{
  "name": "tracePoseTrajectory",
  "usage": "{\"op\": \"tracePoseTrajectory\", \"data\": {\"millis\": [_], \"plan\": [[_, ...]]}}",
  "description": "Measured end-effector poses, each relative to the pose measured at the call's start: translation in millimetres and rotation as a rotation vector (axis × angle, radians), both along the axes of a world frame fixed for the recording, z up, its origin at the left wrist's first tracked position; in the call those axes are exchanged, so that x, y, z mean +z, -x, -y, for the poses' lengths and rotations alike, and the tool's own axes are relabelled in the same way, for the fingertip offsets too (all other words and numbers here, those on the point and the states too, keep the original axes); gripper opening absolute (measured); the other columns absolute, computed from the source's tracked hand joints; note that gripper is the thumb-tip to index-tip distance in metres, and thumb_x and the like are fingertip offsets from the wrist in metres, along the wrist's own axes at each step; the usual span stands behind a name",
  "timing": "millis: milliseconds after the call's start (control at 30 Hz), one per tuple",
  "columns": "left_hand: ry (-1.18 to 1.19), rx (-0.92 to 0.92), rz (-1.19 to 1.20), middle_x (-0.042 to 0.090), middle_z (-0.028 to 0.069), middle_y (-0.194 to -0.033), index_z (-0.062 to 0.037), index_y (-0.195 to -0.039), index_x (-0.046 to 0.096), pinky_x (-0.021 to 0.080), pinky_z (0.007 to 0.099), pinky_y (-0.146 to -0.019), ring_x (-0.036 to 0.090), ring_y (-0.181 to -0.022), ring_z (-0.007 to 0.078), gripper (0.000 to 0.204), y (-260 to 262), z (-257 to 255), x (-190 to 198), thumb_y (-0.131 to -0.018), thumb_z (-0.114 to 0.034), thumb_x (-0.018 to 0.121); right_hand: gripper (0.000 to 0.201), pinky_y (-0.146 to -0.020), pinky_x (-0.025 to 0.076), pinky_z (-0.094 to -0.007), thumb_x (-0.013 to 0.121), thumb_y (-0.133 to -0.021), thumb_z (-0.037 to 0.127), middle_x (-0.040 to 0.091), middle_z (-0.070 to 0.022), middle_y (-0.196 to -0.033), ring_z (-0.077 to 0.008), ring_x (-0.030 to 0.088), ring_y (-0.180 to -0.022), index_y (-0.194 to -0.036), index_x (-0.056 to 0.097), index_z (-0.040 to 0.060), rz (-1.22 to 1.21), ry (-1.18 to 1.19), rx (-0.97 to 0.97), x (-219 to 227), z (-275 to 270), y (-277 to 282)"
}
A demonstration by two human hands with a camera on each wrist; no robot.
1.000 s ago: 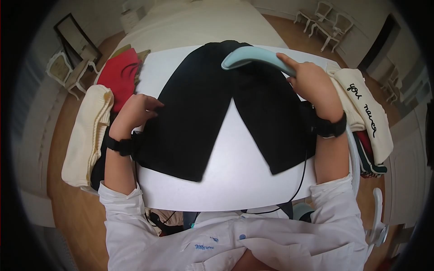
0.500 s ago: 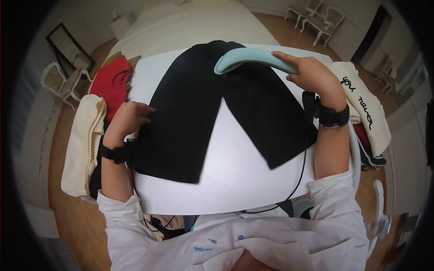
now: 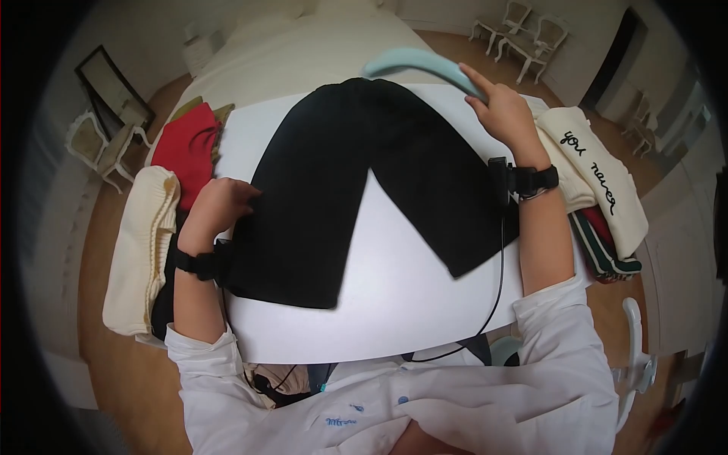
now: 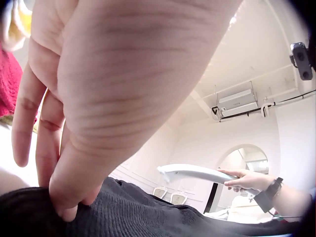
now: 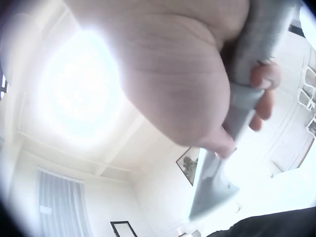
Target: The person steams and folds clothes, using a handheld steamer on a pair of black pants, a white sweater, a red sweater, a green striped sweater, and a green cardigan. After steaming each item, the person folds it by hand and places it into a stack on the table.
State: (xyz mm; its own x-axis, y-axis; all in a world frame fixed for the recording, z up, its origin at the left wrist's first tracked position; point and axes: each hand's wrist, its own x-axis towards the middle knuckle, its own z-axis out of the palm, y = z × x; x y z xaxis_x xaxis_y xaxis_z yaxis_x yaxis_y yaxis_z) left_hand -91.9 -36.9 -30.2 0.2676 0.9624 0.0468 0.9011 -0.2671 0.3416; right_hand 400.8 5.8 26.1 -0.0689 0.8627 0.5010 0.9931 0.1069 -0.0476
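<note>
- Over the last half second, the blue tool [image 3: 417, 61] has risen from above the middle of the trousers to past their waist end; the right hand [image 3: 506, 117] has gone up with it.
- The left hand [image 3: 224, 203] has stayed at the left edge of the trousers.
- Hands: the right grips the blue tool by one end, one finger stretched along its top, fingers and thumb on opposite sides in its wrist view. The left has thumb and fingers bent down onto the cloth, touching it; I cannot tell whether it pinches the fabric.
- The left wrist view shows a gap between the blue tool and the cloth.
- The trousers [image 3: 364, 125], black, lie flat on the white worktop [image 3: 394, 303], legs apart and towards the person, waist at the far side.
- Each wrist wears a black strap [image 3: 535, 180]; a thin cord [image 3: 497, 296] runs down from the right one.
- Left of the trousers: a red garment [image 3: 189, 144] and a folded cream knit [image 3: 136, 258].
- Right of them: a cream garment [image 3: 618, 220] with dark lettering, above striped cloth [image 3: 603, 250].
- Beyond: a bed [image 3: 318, 45], pale chairs [image 3: 542, 49] and a leaning dark frame [image 3: 89, 87].
</note>
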Motion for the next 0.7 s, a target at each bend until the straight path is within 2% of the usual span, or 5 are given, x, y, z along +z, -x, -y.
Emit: {"op": "tracePoseTrajectory", "data": {"millis": [33,100,467,667,700], "plan": [[-0.005,-0.006,0.013,0.079,0.0151,-0.103,-0.0057,-0.111,0.08,0.061,0.0367,-0.088,0.077,-0.097,0.0274,0.038,-1.4,0.3,-0.1,-0.074,0.005,0.081,0.061,-0.082,0.057,-0.0519,0.064,-0.099,0.03,0.073,-0.0211,-0.098,-0.0404,0.072,-0.092,-0.157,0.045,0.0353,0.013,-0.005,-0.006,-0.5,-6.2,-2.9],[-0.001,0.014,0.009,0.079,0.0141,-0.103,-0.0066,-0.11,0.08,0.061,0.0367,-0.088,0.077,-0.097,0.0274,0.038,-1.1,0.6,1.2,-0.073,0.005,0.081,0.064,-0.083,0.057,-0.0525,0.064,-0.1,0.031,0.072,-0.023,-0.1,-0.042,0.072,-0.094,-0.159,0.04,0.0348,-0.157,-0.089,-0.262,-13.8,-36.9,-13.1],[-0.033,-0.011,-0.007,0.079,0.013,-0.105,-0.0075,-0.11,0.08,0.06,0.0378,-0.09,0.076,-0.099,0.0283,0.038,2.3,0.3,0.8,-0.073,0.001,0.082,0.066,-0.089,0.057,-0.0517,0.057,-0.1,0.028,0.071,-0.0252,-0.109,-0.0418,0.071,-0.103,-0.162,0.037,0.029,-0.049,0.129,-0.449,-89.6,-117.7,-94.3],[-0.015,-0.02,-0.005,0.078,0.0128,-0.107,-0.0082,-0.112,0.08,0.059,0.0388,-0.091,0.075,-0.099,0.0293,0.039,3.1,0.7,1.7,-0.074,0.0,0.081,0.065,-0.089,0.058,-0.0494,0.054,-0.101,0.029,0.069,-0.025,-0.118,-0.0412,0.071,-0.103,-0.164,0.034,0.0291,-0.048,0.179,-0.532,-91.7,-106.1,-92.1],[-0.015,-0.022,-0.005,0.078,0.0128,-0.107,-0.0082,-0.112,0.08,0.059,0.0388,-0.091,0.075,-0.099,0.0293,0.039,2.4,0.9,2.7,-0.074,0.0,0.081,0.063,-0.089,0.056,-0.0527,0.051,-0.103,0.03,0.069,-0.0241,-0.119,-0.0417,0.07,-0.105,-0.164,0.034,0.029,-0.047,0.204,-0.517,-94.0,-109.2,-98.4]]}}
